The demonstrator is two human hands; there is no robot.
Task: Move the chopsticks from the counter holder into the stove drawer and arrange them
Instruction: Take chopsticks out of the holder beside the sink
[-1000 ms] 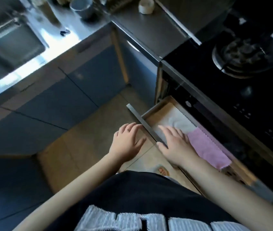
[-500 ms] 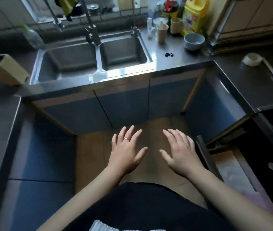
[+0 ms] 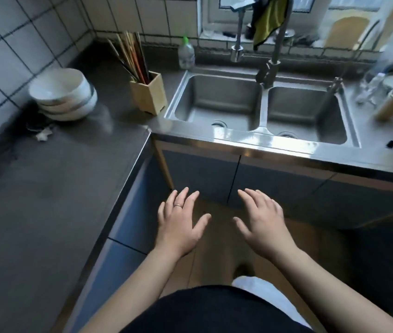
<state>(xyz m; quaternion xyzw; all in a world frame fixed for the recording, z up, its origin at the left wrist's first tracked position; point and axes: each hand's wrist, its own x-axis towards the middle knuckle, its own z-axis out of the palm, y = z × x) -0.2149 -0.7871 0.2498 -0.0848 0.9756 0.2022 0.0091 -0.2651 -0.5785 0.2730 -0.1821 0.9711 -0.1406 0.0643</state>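
We look down first on the dark counter (image 3: 46, 188), which fills the left side and meets the steel double sink (image 3: 260, 138) at an inner corner. Below the sink's front edge, over the floor and in front of the blue cabinet doors (image 3: 200, 174), we see both hands held palm down and touching nothing. The left hand (image 3: 178, 227) has its fingers straight and spread apart, and the right hand (image 3: 260, 224) likewise has its fingers fanned and its thumb out. The two hands are near each other but apart. At the back left of the counter, by the tiled wall, sits a stack of white bowls (image 3: 65, 97). Between the bowls and the sink stands the wooden holder (image 3: 148, 93), upright, just beside the sink's left rim. The chopsticks (image 3: 130, 56) are all in it, leaning back and to the left in a loose bundle, well apart from both hands. Behind the sink's left corner stands a green-capped bottle (image 3: 186, 55). A thin ring (image 3: 178, 206) shows on one finger of the left hand.
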